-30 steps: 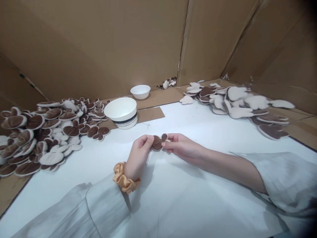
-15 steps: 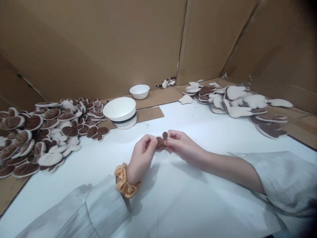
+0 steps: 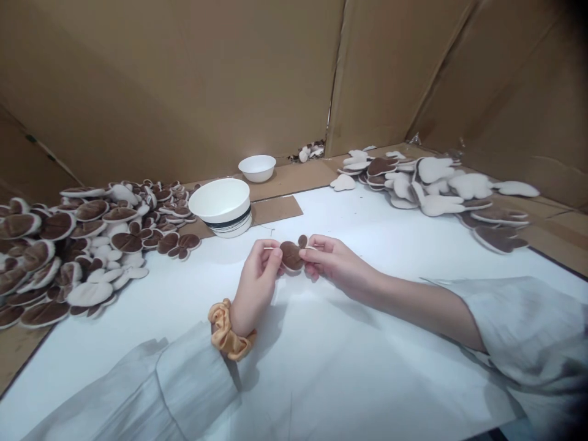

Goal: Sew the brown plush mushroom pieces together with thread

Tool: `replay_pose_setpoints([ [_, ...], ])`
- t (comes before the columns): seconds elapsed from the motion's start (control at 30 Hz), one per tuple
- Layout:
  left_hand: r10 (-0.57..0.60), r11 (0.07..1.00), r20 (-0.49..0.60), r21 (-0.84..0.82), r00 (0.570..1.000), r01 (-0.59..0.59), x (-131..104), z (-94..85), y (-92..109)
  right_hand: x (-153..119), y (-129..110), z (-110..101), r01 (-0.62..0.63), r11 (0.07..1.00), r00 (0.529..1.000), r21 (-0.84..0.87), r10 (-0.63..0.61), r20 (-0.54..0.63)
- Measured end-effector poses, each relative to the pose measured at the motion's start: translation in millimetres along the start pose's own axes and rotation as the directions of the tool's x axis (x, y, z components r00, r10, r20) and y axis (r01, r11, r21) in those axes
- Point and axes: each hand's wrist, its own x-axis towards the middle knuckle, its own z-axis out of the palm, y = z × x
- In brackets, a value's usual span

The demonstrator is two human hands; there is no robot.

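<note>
Between my two hands, just over the white table top (image 3: 349, 349), is a small brown plush piece (image 3: 291, 256) with pale edging and rounded lobes. My left hand (image 3: 260, 269) pinches its left edge between thumb and fingers; an orange scrunchie (image 3: 229, 331) circles that wrist. On the other side, my right hand (image 3: 335, 263) grips the piece near its small upper lobe. Fingertips cover part of the right side, so its full outline does not show.
A heap of brown and white plush pieces (image 3: 92, 245) spreads along the left. More, larger ones (image 3: 432, 184) lie at the back right. A white paper tub (image 3: 220, 207) and a smaller white bowl (image 3: 257, 168) stand before the cardboard wall (image 3: 184, 86).
Both hands stay on the plush piece. It has shifted slightly left and up in the view, and more of its brown face shows beside my left thumb.
</note>
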Motion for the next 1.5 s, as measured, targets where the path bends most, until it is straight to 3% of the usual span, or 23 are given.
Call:
replay_pose_setpoints([
  [0.2,0.076,0.997,0.085,0.008,0.993,-0.077,-0.9,-1.2,-1.1,2.1,3.0,0.8,0.018,1.000,0.999,0.021,-0.019,0.051],
  [0.4,0.071,0.997,0.075,0.018,0.995,-0.072,-0.5,-2.2,-1.2,-1.4,-3.0,6.1,0.102,0.994,0.992,-0.033,-0.099,0.082],
  [0.57,0.077,0.997,0.084,0.005,0.993,-0.078,-1.2,-2.7,-3.0,-3.5,-5.3,3.4,0.100,0.987,0.992,-0.122,-0.089,0.093],
  [0.87,0.009,1.000,0.069,-0.001,0.998,-0.009,-0.9,-0.9,-1.8,-6.8,-12.5,5.9,0.031,0.972,0.999,-0.233,-0.023,0.038],
  [1.1,0.014,0.999,0.076,0.046,0.997,-0.018,-2.1,-2.0,-1.8,-3.6,-6.7,3.1,0.047,0.979,0.997,-0.198,-0.034,0.072],
  [1.27,-0.030,0.995,0.047,0.094,0.998,0.025,-3.4,-1.2,4.2,-6.6,-9.5,4.0,0.031,0.958,0.999,-0.284,-0.021,0.038],
  [1.5,-0.085,0.995,0.028,0.047,0.996,0.084,-1.5,-1.6,4.1,-7.6,-12.0,6.1,0.023,0.952,0.999,-0.305,-0.012,0.038],
])
